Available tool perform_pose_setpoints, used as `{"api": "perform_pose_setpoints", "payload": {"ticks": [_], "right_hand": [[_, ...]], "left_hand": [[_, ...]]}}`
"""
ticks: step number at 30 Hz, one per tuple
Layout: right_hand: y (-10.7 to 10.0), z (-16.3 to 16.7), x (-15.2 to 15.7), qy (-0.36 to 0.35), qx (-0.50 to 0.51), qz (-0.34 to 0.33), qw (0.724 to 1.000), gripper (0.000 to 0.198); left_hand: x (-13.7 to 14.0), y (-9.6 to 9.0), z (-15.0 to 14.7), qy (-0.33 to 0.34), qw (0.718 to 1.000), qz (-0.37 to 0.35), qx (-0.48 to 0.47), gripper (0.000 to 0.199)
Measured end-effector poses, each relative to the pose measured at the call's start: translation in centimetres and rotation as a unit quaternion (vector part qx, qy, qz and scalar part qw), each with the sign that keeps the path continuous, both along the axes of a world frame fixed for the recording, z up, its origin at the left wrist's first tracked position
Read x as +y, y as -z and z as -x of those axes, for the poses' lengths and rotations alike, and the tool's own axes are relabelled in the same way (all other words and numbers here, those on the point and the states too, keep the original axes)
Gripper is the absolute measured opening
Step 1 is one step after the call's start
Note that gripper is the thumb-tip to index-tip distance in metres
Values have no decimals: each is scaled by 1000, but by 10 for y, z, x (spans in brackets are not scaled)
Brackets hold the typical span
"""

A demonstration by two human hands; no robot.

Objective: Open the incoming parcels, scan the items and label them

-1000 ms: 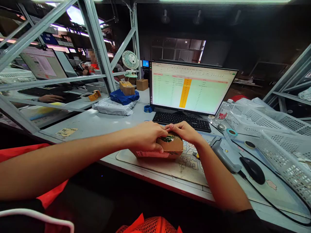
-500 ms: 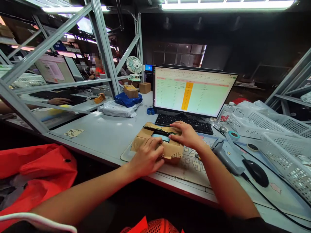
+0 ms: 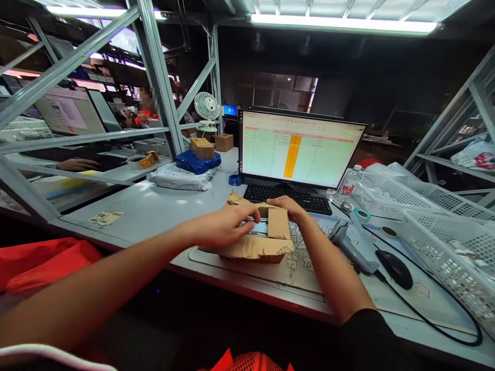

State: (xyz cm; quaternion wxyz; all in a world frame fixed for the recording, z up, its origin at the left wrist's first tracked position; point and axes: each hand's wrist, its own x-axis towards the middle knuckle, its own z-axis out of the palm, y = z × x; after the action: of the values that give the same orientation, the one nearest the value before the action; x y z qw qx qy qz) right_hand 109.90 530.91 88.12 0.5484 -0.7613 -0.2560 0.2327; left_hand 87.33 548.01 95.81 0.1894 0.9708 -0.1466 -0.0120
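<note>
While the left hand (image 3: 233,223) bends half-curled fingers over the torn-open cardboard box (image 3: 253,248) at the frame's centre, its hold on the pale-blue item (image 3: 262,228) inside impossible to tell, the right hand (image 3: 290,206) touches the box's far rim, grip unclear, left of a handheld barcode scanner (image 3: 352,249).

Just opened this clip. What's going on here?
A person at a desk has both hands at an open cardboard box with ragged flaps. The left hand reaches over the opening, its fingers by something pale blue inside; whether it grips that is unclear. The right hand is at the box's far right edge. Beyond the box are a keyboard and a monitor showing a spreadsheet.
</note>
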Motion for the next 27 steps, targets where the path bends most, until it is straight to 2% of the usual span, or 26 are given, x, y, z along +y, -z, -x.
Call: {"api": "perform_pose_setpoints", "payload": {"ticks": [4,7,14,18,21,25,27], "right_hand": [[14,4,-2,15,21,-8,1000,46],[19,5,-6,33,18,-30,999,52],[30,10,-12,104,-13,-102,989,56],[34,15,-17,136,-11,-123,983,61],[36,26,-26,154,-2,-129,980,68],[50,40,-50,101,36,-152,983,75],[62,46,-69,63,14,-160,985,78]], "left_hand": [[2,-14,-42,47,987,-151,34,58],[-5,-14,-57,54,978,-199,32,63],[-4,-9,-62,48,965,-258,1,62],[-1,-2,-63,83,952,-293,-33,51],[-5,0,-59,87,944,-317,-22,48],[1,4,-63,65,948,-311,-14,55],[8,8,-73,57,958,-278,-45,49]]}}
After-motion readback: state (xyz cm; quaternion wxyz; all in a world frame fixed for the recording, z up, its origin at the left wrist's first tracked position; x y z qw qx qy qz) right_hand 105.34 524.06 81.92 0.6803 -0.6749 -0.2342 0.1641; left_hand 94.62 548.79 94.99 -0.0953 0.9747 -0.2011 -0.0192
